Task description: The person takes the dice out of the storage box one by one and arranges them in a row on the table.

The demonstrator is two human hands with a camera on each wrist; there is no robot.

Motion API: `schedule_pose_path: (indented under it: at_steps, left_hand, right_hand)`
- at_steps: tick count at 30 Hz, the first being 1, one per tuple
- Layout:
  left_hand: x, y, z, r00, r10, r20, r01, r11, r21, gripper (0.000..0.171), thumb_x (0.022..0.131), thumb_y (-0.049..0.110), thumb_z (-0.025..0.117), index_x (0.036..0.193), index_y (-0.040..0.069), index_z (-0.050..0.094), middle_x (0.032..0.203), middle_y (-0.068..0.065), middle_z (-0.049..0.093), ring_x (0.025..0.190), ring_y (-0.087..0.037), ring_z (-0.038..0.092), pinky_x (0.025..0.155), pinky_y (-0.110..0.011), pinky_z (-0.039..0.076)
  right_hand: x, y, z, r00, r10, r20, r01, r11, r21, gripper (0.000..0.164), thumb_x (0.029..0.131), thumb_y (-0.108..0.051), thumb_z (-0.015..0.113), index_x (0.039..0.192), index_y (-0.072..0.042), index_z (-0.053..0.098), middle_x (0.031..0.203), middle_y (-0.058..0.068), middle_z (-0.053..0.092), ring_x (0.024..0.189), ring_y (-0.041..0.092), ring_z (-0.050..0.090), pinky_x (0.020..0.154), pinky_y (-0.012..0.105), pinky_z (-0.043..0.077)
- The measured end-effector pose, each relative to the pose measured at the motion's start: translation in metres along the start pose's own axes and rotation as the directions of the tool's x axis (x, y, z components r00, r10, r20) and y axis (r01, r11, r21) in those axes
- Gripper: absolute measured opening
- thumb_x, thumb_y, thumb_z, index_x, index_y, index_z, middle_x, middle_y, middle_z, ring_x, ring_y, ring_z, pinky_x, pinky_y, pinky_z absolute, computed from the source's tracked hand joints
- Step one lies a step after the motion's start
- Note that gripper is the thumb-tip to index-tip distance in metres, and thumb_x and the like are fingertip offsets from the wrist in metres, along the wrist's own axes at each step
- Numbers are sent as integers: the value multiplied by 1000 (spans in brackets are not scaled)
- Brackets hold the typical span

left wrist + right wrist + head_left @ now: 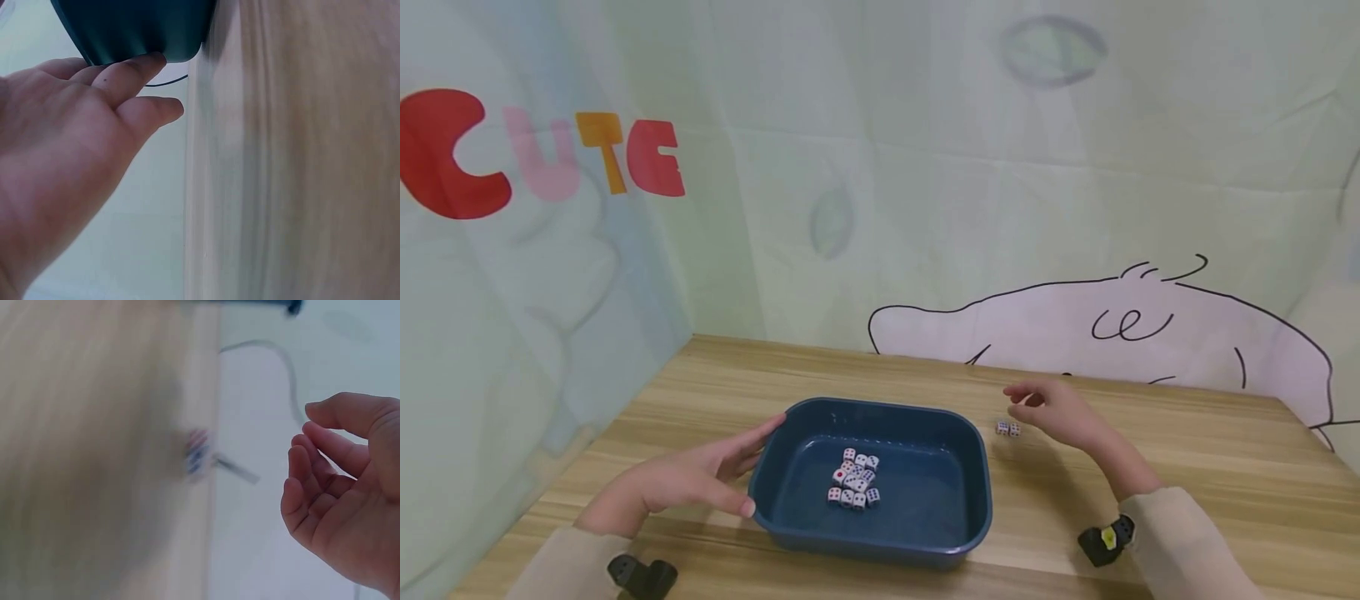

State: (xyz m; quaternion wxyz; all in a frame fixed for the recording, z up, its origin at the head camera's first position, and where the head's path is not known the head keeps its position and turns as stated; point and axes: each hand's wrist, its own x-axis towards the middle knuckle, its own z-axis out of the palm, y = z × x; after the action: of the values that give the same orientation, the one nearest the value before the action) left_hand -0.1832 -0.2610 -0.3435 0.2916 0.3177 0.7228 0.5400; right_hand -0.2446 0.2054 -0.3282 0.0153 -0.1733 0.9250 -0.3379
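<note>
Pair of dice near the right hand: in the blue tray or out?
Out. In the head view, the dice pair sits on the wooden table, outside the blue tray, beside the right hand.

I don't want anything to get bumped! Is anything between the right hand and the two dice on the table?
Nothing visible stands between the right hand and the two dice. The blue tray sits left of them in the head view, outside that gap.

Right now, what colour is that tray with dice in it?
The tray is plain dark blue; it shows best in the head view.
</note>
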Motion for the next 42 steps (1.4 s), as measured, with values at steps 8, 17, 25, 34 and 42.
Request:
schedule_pose_path:
  at_steps: [8, 17, 25, 34, 42]
  left_hand:
    - [-2, -1, -1, 1000, -10, -5, 10, 1000, 9, 100, 87, 10, 68, 154, 7, -5, 157, -30, -3, 138, -58, 8, 101, -16, 33]
    - [-2, 0, 0, 1000, -24, -15, 24, 1000, 7, 100, 87, 10, 69, 154, 7, -5, 157, -30, -4, 138, -58, 7, 100, -15, 33]
    - [-2, 0, 0, 999, -32, -12, 32, 999, -1, 100, 87, 11, 68, 155, 8, -5, 157, -30, -5, 138, -58, 6, 100, -17, 34]
    - [0, 0, -1, 1000, -15, 4, 15, 1000, -5, 100, 88, 10, 68, 154, 7, -7, 157, -29, -7, 138, -58, 3, 101, -15, 32]
    - [1, 1, -1, 1000, -11, 10, 11, 1000, -12, 100, 88, 10, 68, 154, 7, -7, 157, -30, -7, 138, -58, 3, 101, -17, 33]
  right_hand:
    - [-5, -44, 2, 996, -83, -16, 83, 996, 43, 30, 91, -21, 65, 118, -7, 66, 108, 10, 66, 90, 21, 59, 70, 32, 50]
    - [-6, -71, 19, 984, -175, 45, 169, 979, 110, 29, 90, -16, 67, 117, -5, 67, 107, 9, 66, 86, 18, 59, 71, 31, 52]
    - [-1, -85, 43, 964, -242, 112, 225, 963, 145, 27, 89, -13, 68, 114, -5, 68, 102, 8, 67, 86, 15, 60, 73, 26, 51]
    - [4, -97, 69, 920, -320, 226, 266, 934, 240, 27, 89, -13, 67, 114, -3, 67, 104, 14, 68, 84, 7, 60, 76, 25, 51]
    - [9, -100, 85, 893, -307, 329, 210, 931, 299, 31, 86, -10, 70, 114, 2, 66, 107, 14, 68, 82, 4, 60, 76, 22, 49]
